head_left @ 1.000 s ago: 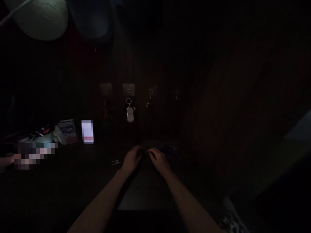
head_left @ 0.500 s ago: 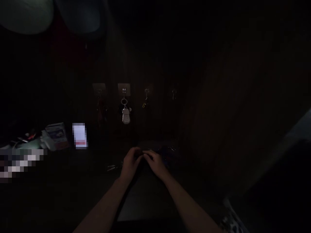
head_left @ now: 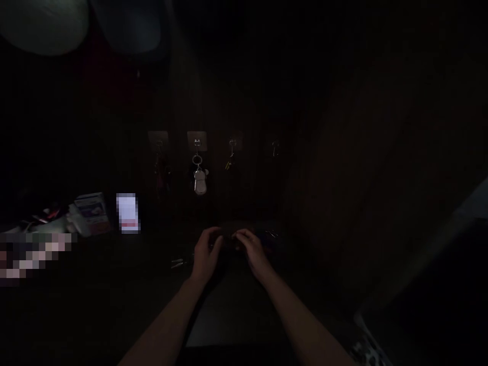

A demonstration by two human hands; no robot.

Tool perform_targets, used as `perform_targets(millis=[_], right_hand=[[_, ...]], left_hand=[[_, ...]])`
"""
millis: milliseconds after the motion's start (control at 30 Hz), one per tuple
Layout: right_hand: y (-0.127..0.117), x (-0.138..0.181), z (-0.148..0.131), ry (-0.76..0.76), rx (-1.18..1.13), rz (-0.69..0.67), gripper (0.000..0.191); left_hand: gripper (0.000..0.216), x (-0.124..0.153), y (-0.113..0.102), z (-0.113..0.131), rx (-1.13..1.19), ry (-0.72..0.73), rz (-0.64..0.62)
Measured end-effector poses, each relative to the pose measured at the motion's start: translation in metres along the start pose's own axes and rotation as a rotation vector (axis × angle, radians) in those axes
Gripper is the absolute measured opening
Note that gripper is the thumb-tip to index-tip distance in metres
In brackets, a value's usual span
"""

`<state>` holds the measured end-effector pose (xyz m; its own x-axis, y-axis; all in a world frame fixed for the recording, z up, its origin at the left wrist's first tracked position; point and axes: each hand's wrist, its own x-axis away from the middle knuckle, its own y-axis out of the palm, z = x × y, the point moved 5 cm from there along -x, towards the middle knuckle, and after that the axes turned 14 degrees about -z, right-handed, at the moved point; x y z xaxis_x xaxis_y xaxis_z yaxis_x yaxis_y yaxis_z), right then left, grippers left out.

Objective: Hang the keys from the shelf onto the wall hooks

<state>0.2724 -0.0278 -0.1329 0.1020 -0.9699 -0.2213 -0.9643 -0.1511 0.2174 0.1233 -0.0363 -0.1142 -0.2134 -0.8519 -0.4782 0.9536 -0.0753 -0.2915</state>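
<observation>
1. Well, your left hand (head_left: pixel 206 254) and right hand (head_left: pixel 253 251) meet low in the middle of the view, fingers curled and fingertips nearly touching, both closing around a small dark item (head_left: pixel 232 235); it is too dim to tell whether either hand is gripping it
2. That dark item sits between your hands, over the surface (head_left: pixel 114 284) and below the row of hooks; what it is, I cannot make out
3. On the far wall, the second hook from the left (head_left: pixel 197 142) carries a key ring with a white fob (head_left: pixel 200 181), the hook to its right (head_left: pixel 232 148) has a small key (head_left: pixel 229 164), and the leftmost hook (head_left: pixel 158 145) has something dark red (head_left: pixel 160 170)
4. The rightmost hook (head_left: pixel 275 148) shows nothing on it, though the dark makes that uncertain, so how much is done or left cannot be settled from here
5. Near your left hand lies a small metal piece (head_left: pixel 178 263), a dark blue object (head_left: pixel 269 239) lies just beyond your right hand, and a printed box (head_left: pixel 91 213) stands well off to the left
</observation>
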Motion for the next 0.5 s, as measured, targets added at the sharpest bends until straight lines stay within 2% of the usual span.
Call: perform_targets(millis=[100,300,500], right_hand=[[0.005,0.002,-0.002,0.010,-0.124,-0.034,0.014],[0.010,0.004,-0.006,-0.003,-0.264,-0.078,0.014],[0.007,0.003,-0.009,-0.027,-0.260,-0.063,0.017]], left_hand=[[0.030,-0.003,-0.003,-0.003,0.020,-0.055,-0.033],[0.033,-0.006,0.011,-0.007,0.162,-0.096,-0.288],[0.028,-0.006,0.013,-0.006,0.226,-0.100,-0.266]])
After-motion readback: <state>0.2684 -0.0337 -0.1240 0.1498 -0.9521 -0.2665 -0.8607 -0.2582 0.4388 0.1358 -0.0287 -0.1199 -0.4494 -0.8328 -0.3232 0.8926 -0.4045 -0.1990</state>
